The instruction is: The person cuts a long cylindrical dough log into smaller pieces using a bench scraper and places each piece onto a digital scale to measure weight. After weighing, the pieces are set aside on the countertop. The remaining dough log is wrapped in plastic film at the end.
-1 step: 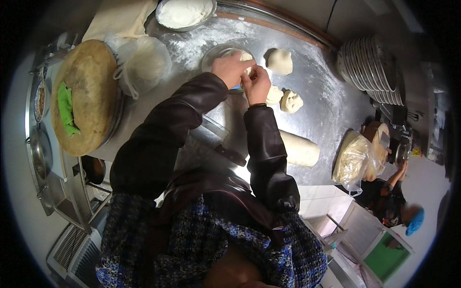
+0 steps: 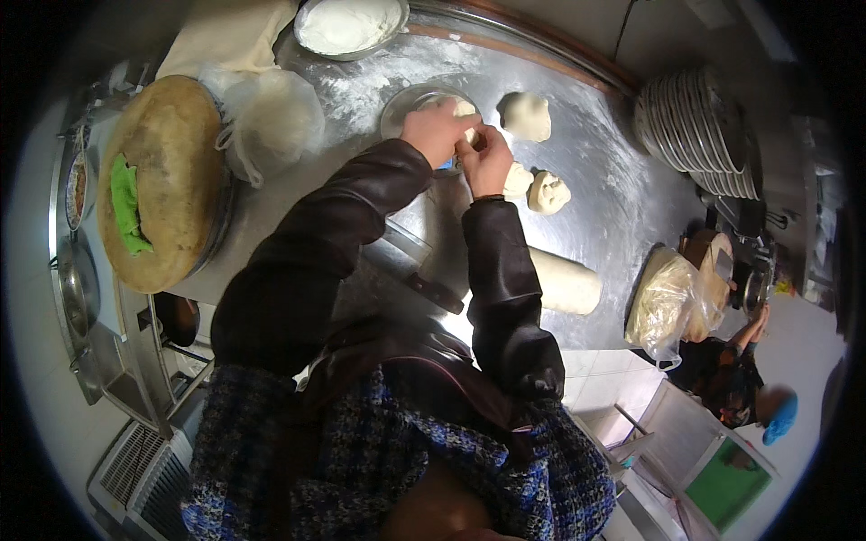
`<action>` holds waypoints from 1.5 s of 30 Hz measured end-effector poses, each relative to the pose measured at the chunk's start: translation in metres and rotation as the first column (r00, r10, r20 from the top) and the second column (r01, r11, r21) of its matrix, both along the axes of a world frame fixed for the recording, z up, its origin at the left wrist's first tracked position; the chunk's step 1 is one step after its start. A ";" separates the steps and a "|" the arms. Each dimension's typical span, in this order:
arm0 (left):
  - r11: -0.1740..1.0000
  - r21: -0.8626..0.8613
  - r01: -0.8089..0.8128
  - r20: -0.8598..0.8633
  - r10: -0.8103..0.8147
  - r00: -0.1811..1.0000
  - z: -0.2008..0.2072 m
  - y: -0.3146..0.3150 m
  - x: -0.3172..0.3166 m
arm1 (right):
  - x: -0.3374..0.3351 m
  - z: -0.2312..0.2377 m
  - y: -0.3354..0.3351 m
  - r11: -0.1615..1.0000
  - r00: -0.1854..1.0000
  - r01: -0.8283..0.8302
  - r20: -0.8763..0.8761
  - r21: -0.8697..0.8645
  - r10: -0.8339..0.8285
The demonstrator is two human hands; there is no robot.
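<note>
Both hands meet over a round metal dish (image 2: 390, 115) on the floured table. My left hand (image 2: 437, 132) has its fingers closed on a piece of dough (image 2: 465, 108), mostly hidden by the hands. On its near right side, my right hand (image 2: 487, 160) pinches the same dough with bent fingers. To the right lie a flattened round of dough (image 2: 527, 118) and two small dough lumps, one partly behind my right hand (image 2: 518, 179) and one folded (image 2: 548, 193). A thick dough log (image 2: 568, 282) rests beside my right forearm. Between my forearms lies a cleaver (image 2: 437, 293).
A bowl of flour (image 2: 350, 25) stands at the back left. On the left are a round wooden board (image 2: 176, 180) with a green cloth (image 2: 129, 206) and a plastic bag (image 2: 275, 126). Stacked plates (image 2: 690, 122) and a bagged yellowish food (image 2: 666, 293) sit right; a co-worker (image 2: 729, 383) is beyond.
The view has shifted very slightly. My hands stay together at the dough, with only small finger movement.
</note>
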State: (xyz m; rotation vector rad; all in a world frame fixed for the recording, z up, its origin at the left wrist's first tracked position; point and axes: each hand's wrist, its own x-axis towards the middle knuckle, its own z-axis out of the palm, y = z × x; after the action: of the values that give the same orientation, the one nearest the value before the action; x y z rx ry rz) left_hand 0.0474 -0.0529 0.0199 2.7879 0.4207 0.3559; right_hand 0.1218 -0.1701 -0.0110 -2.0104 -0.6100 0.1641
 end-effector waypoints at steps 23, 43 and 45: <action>-0.096 -0.989 -0.115 -0.131 0.172 0.976 -0.001 -0.037 -0.089 | -0.104 0.029 -0.121 0.911 0.684 0.104 -0.693 0.400 0.226; -0.522 -0.852 0.044 -0.320 0.585 0.745 -0.079 -0.053 -0.161 | -0.161 0.006 -0.136 0.908 0.910 -0.414 -0.062 -0.061 0.411; -0.346 -0.936 0.059 -0.154 0.554 0.818 -0.091 -0.048 -0.163 | -0.158 0.009 -0.141 0.922 0.919 -0.384 -0.125 -0.057 0.375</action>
State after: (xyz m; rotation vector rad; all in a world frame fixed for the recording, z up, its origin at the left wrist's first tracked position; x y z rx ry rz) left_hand -0.1155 -0.1004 -0.0713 0.7306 0.7823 0.3678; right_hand -0.0361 -0.3112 -0.0020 -1.9241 -0.9308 0.5399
